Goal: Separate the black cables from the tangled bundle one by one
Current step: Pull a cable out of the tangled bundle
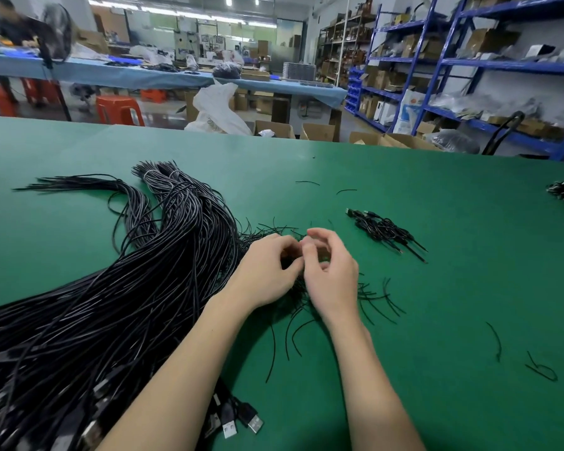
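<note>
Both hands meet over a small tangled clump of thin black wires (302,284) on the green felt-covered table (437,288): the left hand (267,271) curls its fingers onto the clump, and the right hand (331,275) has thumb and forefinger drawn together as if pinching a strand, though the strand itself is too fine to make out. The step probably goes best if the left hand pins the clump while the right draws one wire away slowly, easing off when it snags. The big sheaf of long black USB cables (111,304) lies just beyond the left hand, and a small pile of short black leads (385,231) sits ahead of the right hand.
</note>
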Motion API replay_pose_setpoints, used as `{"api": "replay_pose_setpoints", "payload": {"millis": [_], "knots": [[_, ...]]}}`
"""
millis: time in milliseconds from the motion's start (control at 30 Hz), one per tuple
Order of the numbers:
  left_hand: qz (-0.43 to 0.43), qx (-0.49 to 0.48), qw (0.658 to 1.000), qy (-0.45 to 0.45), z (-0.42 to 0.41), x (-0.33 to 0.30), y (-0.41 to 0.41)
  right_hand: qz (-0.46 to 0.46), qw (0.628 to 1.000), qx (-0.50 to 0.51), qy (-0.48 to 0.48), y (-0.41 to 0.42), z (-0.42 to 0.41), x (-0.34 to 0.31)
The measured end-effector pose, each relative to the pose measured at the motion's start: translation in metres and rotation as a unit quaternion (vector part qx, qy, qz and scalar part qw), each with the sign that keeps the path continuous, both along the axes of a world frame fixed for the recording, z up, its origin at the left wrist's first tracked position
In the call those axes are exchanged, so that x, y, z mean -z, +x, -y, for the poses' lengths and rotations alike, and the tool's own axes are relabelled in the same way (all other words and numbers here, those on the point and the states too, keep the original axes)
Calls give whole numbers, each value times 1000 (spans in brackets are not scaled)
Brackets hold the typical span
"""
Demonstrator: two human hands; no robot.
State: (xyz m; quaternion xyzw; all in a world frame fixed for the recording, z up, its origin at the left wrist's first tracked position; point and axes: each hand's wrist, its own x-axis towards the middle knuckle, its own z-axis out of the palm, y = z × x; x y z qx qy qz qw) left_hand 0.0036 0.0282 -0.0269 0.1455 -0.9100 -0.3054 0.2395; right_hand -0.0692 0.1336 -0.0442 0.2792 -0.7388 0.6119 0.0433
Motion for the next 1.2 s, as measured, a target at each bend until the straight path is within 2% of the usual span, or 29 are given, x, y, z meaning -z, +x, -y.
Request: {"api": "replay_pose_setpoints", "payload": {"millis": [133,233,300,400,467,733,833,1000,1100,1200], "knots": [[0,-23,1000,2,0,-3,2,-35,999,33,-4,1,-4,4],[-10,-128,991,-39,1,-7,5,-23,999,40,-7,0,-6,10],[41,-206,973,-93,4,-8,8,-27,999,34,7,0,-5,15],[151,-245,951,-112,10,-7,13,-34,999,24,14,0,0,17],[178,-257,946,-91,13,-7,15,-38,999,10,24,1,4,19],[201,-282,938,-32,19,-14,19,-61,996,-36,45,12,20,22],[188,-279,941,-30,23,-19,20,-58,997,-44,39,12,22,21],[220,-275,936,-16,26,-19,21,-34,998,-44,18,13,22,15],[174,-289,941,-8,29,-21,22,-10,999,-49,-2,14,22,11],[142,-266,952,54,31,-25,22,35,997,-64,-27,14,22,7]]}}
